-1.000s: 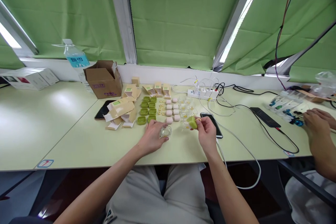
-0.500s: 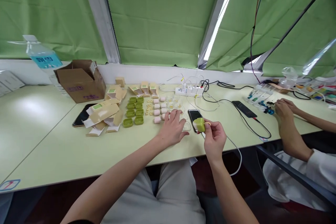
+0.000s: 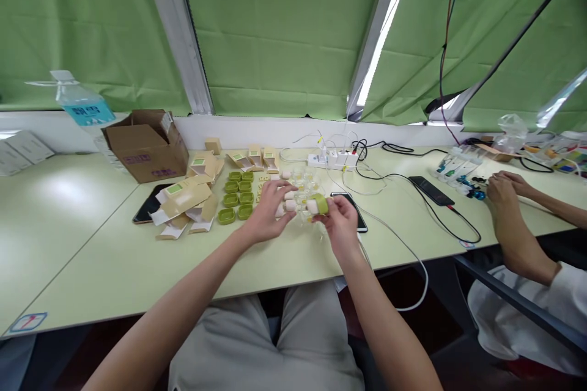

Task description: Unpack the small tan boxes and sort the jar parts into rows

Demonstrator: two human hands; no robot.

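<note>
My right hand (image 3: 342,223) pinches a small green-and-white piece, a green open-sided shell (image 3: 321,204) with a pale cylinder at its left end. It is held just above the table, beside clear plastic parts (image 3: 300,177). My left hand (image 3: 268,214) reaches over rows of small pale pink cylinders (image 3: 290,204). Its thumb and fingers are apart, with cylinders showing between them; whether it touches one I cannot tell. Left of that hand, small olive-green cases (image 3: 230,200) stand in two columns. Tiny yellowish pieces (image 3: 262,178) are partly hidden behind the left hand.
Flattened cartons (image 3: 186,198) partly cover a dark phone (image 3: 149,204) at left, near a cardboard box (image 3: 153,149) and a water bottle (image 3: 85,107). Another phone (image 3: 360,220) lies behind my right hand. Cables run from a power strip (image 3: 334,160). A co-worker's hand (image 3: 502,186) is at right.
My right hand has moved left with the green-and-white piece, turning its pale end toward the left hand. My left hand has drawn back leftward to the pink cylinders. The view has shifted slightly.
</note>
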